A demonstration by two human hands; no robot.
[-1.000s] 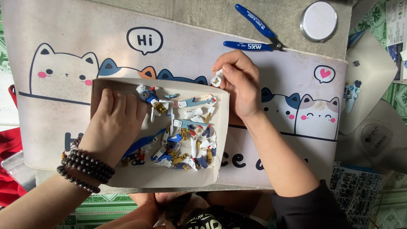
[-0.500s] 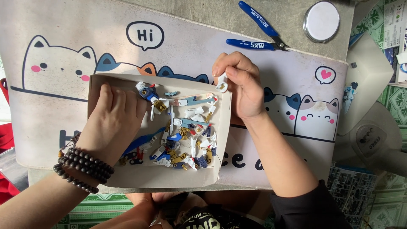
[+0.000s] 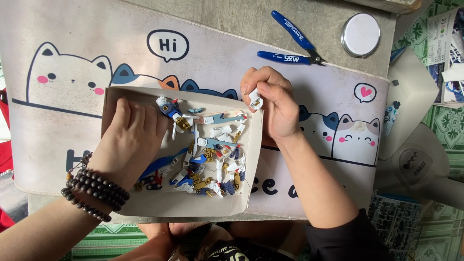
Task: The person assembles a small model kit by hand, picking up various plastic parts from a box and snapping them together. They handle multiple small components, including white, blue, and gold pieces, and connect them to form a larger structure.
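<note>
My right hand (image 3: 273, 104) is pinching a small white part (image 3: 255, 99) over the tray (image 3: 145, 205) rim; it looks light, stiff and fiddly, best gripped by its edges. My left hand (image 3: 133, 140) is pressing flat inside the tray, beside the parts (image 3: 208, 154).

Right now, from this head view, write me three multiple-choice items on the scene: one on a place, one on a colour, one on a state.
1. Where do the cutting pliers lie?
A. inside the cardboard tray
B. on the table beyond the mat's far edge
C. under the left hand

2. What colour are the pliers' handles?
A. red
B. yellow
C. blue

3. What is the right hand doing?
A. pinching a small white part at the tray's corner
B. lying flat and empty on the cat mat
C. gripping the round tin

Key: 1 B, they rest on bare table above the cat mat, outside the cardboard tray. 2 C, both handles are blue. 3 A, its fingertips close on the white part, while the left hand rests inside the tray.
</note>
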